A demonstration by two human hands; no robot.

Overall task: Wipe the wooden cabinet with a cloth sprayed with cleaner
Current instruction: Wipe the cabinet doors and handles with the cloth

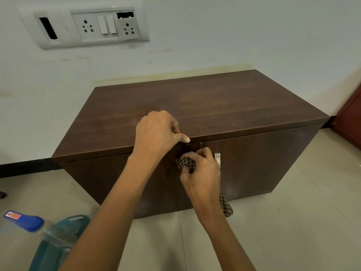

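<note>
A low dark-brown wooden cabinet (205, 102) stands against the white wall, its two front doors closed. My left hand (156, 133) rests on the front edge of the top, fingers curled, thumb stretched along the edge. My right hand (201, 171) grips a bunched checkered cloth (185, 164) and presses it against the front face near the door seam, just left of a metal handle (217, 159). A loose end of the cloth (226, 206) hangs below my right wrist.
A clear spray bottle with a blue head (25, 221) lies at the lower left beside a teal object (58, 241). A switch and socket panel (88, 26) is on the wall. Grey tiled floor (293, 222) surrounds the cabinet; a reddish door (349, 122) is at the right.
</note>
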